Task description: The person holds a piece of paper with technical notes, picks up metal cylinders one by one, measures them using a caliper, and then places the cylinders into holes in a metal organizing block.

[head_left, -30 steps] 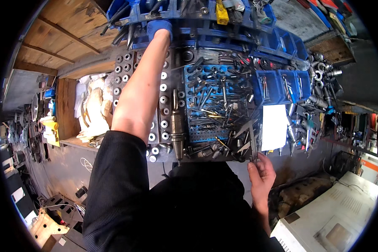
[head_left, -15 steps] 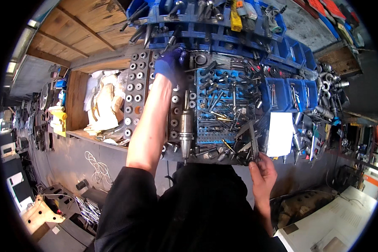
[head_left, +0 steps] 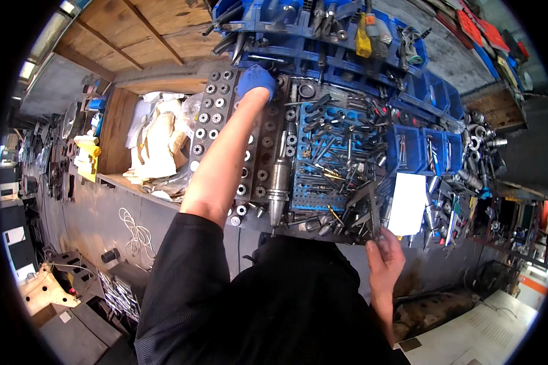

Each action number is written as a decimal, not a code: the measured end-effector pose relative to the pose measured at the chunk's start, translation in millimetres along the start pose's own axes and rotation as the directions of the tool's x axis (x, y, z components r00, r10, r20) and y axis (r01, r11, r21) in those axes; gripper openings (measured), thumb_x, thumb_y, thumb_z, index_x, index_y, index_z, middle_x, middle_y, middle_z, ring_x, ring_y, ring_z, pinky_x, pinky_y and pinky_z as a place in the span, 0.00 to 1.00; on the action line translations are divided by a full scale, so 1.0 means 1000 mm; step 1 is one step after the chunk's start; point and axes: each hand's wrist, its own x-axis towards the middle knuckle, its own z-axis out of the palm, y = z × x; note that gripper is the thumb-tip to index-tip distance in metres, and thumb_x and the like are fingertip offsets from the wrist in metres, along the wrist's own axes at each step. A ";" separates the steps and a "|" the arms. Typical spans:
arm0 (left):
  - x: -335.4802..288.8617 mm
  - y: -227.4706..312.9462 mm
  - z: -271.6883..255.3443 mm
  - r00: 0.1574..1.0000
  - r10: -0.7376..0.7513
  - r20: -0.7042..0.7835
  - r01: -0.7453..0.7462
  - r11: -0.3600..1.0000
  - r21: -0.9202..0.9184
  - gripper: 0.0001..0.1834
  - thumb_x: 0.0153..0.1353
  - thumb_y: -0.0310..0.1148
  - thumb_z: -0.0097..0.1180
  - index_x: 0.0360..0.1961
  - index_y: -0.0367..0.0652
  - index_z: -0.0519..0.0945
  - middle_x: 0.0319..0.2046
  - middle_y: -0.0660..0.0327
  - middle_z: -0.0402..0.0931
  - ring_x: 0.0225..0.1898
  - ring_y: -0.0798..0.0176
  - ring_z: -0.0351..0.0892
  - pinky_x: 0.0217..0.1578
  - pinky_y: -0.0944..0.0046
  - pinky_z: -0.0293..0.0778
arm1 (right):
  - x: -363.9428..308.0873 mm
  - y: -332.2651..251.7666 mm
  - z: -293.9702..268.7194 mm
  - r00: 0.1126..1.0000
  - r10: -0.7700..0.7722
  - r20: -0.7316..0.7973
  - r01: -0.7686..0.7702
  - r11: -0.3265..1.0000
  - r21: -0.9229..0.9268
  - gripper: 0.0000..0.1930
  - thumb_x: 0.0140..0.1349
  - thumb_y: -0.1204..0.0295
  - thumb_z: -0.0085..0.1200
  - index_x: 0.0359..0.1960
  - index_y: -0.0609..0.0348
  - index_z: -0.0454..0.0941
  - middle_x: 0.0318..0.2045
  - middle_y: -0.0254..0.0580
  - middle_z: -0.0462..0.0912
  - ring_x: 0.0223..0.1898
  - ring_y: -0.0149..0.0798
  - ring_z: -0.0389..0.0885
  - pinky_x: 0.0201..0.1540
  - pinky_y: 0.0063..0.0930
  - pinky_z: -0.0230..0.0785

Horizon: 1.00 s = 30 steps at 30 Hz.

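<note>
My left hand, in a blue glove, is stretched far forward to the lower row of blue bins. Its fingers point away and are hidden behind the back of the glove, so what they hold is not visible. A metal rod lies just beyond them. Under that forearm are dark racks with rows of round collets. At the bench's front edge, my bare right hand is closed on the lower end of a grey metal caliper. A large tool holder lies between my arms.
A blue tool rack full of drills and cutters sits mid-bench. To its right are a white paper sheet and small blue bins. A wooden tray with papers stands left. Metal parts crowd the far right.
The view has shifted, so the bench appears further right. My left hand stays by the blue bins, its glove now less blurred. My right hand keeps the caliper at the bench edge.
</note>
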 end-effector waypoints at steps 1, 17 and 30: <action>-0.023 0.029 -0.025 0.998 0.049 0.040 -0.051 0.997 0.051 0.15 0.63 0.36 0.50 0.44 0.40 0.85 0.48 0.44 0.81 0.50 0.44 0.82 0.49 0.50 0.78 | 0.000 0.004 -0.004 0.999 0.003 -0.038 -0.003 1.000 -0.006 0.20 0.63 0.80 0.57 0.57 0.69 0.71 0.24 0.28 0.73 0.20 0.18 0.63 0.22 0.14 0.50; 0.014 0.038 -0.031 0.999 0.027 0.043 -0.037 0.966 0.255 0.34 0.65 0.61 0.44 0.56 0.43 0.80 0.59 0.47 0.74 0.60 0.44 0.75 0.58 0.49 0.72 | 0.001 0.012 -0.017 0.992 0.103 -0.076 -0.099 0.994 0.055 0.20 0.62 0.82 0.58 0.56 0.70 0.71 0.33 0.32 0.80 0.31 0.19 0.72 0.33 0.13 0.64; -0.015 0.051 -0.046 0.990 0.007 -0.143 0.026 0.974 0.227 0.20 0.62 0.49 0.53 0.39 0.44 0.87 0.43 0.51 0.84 0.46 0.48 0.84 0.45 0.52 0.79 | 0.002 0.014 -0.018 0.994 0.080 -0.081 -0.077 0.996 0.044 0.19 0.62 0.82 0.59 0.55 0.70 0.72 0.32 0.29 0.78 0.31 0.18 0.71 0.32 0.12 0.62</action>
